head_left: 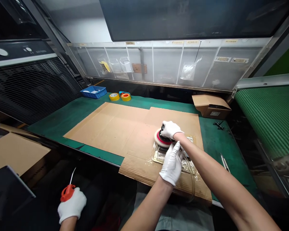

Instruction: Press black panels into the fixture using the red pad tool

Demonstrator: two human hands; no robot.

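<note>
My right hand [170, 129], in a white glove, is wrapped over the top of a polisher [162, 138] with a black body and a red-and-white round pad. Below it my left hand [171, 164], also gloved, closes round the tool's rear part, where a clear hose [192, 183] runs off toward the table edge. The pad is over a shiny flat panel [158, 156] with rectangular details, partly hidden by my hands and forearm. Under the panel lies a brown cardboard sheet [135, 134]; bits of clear film or liquid show around the panel.
A co-worker's gloved hand [73, 205] holds a red-orange oil can [67, 192] with a thin spout at lower left. On the green table are a blue tray [93, 95], tape rolls [114, 96], an open carton [214, 110], black scissors [218, 125] and a knife-like tool [224, 162].
</note>
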